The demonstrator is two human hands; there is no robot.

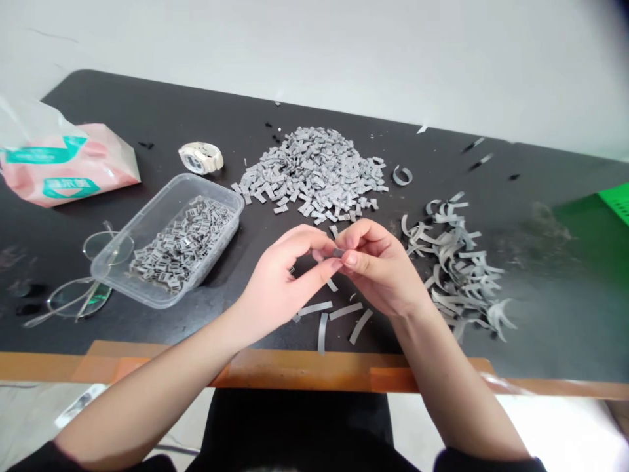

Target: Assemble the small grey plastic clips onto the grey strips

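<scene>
strip (338,253) is pinched between the fingertips of both my hands, in front of the pile. left hand (287,269) has thumb and finger closed on one end, right hand (386,269) has the other end the same way. my fingers cover most of it, so can't tell if there's a clip on it.

pretty crowded round here. loose strips (322,333) lie just below my hands, some partly hidden by them. pile (314,174) of small grey bits sits right past my fingers, with a curl (402,176) off its right side. heap (459,269) of bent strips is just beyond my right wrist.

on the left, a clear tub (162,303) of metal clips (184,246), with glasses (81,298) tucked against its end, one lens overlapped by the tub. watch (201,158) is behind that, tissues (73,170) further left. green crate (616,202) at far right, well apart from everything.
</scene>
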